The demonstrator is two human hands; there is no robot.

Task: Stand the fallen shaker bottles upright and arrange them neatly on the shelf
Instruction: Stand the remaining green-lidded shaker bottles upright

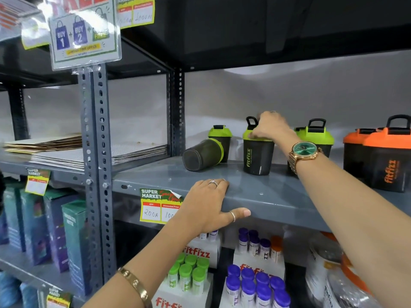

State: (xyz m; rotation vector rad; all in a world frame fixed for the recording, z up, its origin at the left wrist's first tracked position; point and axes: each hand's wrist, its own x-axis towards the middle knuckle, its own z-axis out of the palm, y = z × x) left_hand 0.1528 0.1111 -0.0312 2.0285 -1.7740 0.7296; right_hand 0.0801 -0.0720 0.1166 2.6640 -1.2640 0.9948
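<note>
On the grey shelf a black shaker bottle with a green lid stands upright; my right hand grips its lid from above. To its left a fallen shaker bottle lies on its side, base toward me. Behind that one stands another green-lidded shaker. A further green-lidded shaker stands behind my right wrist. Two orange-lidded shakers stand at the right. My left hand rests flat over the shelf's front edge, holding no bottle.
A perforated metal upright divides the shelving. Flat cardboard sheets lie on the left shelf. Below are boxes of small green and purple bottles. A price tag sticks to the shelf edge. An offer sign hangs above.
</note>
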